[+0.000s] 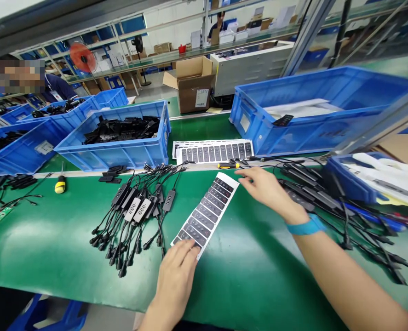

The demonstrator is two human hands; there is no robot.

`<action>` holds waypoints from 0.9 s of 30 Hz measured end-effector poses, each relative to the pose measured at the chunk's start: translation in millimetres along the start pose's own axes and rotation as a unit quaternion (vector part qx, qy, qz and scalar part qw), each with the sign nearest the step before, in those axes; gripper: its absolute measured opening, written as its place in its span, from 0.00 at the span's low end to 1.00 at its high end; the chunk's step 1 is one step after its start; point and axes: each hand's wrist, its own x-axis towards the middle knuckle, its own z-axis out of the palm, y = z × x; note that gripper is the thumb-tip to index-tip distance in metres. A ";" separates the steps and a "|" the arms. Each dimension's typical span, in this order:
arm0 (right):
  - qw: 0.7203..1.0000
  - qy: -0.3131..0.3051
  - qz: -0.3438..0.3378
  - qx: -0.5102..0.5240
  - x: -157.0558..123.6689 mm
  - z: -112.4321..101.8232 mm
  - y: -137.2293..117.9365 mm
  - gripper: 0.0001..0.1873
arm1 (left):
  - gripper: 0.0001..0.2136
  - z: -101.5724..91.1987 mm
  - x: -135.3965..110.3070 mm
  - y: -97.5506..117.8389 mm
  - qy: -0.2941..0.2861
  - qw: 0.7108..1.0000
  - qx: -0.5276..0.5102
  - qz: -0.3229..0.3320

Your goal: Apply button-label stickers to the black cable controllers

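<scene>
A white sheet of black button labels [206, 209] lies slanted on the green bench top. My left hand [178, 269] grips its near end, fingers closed over the lowest labels. Just right of the sheet's far end, my right hand [264, 186] hovers with thumb and fingers slightly apart, nothing visible in them. A blue band is on that wrist. Left of the sheet is a bunch of small black controllers with cables [121, 197], two grey controllers [142, 210] among them. Behind it, more label sheets [215, 152] are stacked beside a yellow-and-black screwdriver [228, 166].
Blue bins stand along the back, one holding black parts [114, 158] and a larger one [293, 138] at right. Cabled controllers [314, 193] crowd the right side. Another screwdriver [60, 185] stands at left. A person [57, 87] is beyond the bins.
</scene>
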 end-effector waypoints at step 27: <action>0.787 0.115 0.071 0.602 -5.2 -31.5 -93.2 0.15 | 0.09 -16.6 106.0 -61.8 -0.160 0.927 0.191 -0.280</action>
